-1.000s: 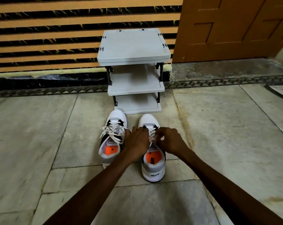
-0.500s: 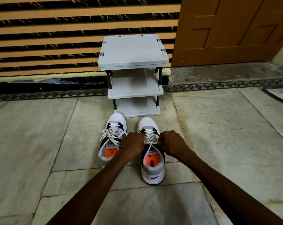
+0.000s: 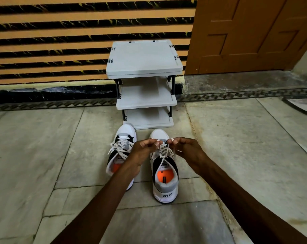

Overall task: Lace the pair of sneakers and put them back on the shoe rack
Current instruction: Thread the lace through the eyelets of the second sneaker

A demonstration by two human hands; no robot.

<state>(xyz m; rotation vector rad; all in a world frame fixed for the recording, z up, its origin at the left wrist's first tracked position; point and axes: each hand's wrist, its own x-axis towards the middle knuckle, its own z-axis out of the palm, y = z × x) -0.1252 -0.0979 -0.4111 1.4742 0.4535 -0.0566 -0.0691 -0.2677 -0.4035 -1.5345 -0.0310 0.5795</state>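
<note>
Two white sneakers with black panels and orange insoles stand side by side on the floor, toes toward a grey three-shelf shoe rack (image 3: 144, 58). The left sneaker (image 3: 120, 152) has its white laces crossed and loose. Over the toe end of the right sneaker (image 3: 165, 175), my left hand (image 3: 143, 152) and my right hand (image 3: 188, 152) each pinch a strand of its white lace (image 3: 163, 150), drawn up from the eyelets. My left forearm hides part of the left sneaker's heel.
The rack stands against a wall of orange and black stripes (image 3: 52, 41), all its shelves bare. A brown wooden door (image 3: 251, 32) is at the right. The floor is grey stone tile (image 3: 43, 164), with a dark mat corner (image 3: 304, 108) at the far right.
My hands have moved forward from the middle of the right sneaker to its toe end and pulled the lace strands up. The view has tilted slightly, so the rack sits lower in the frame.
</note>
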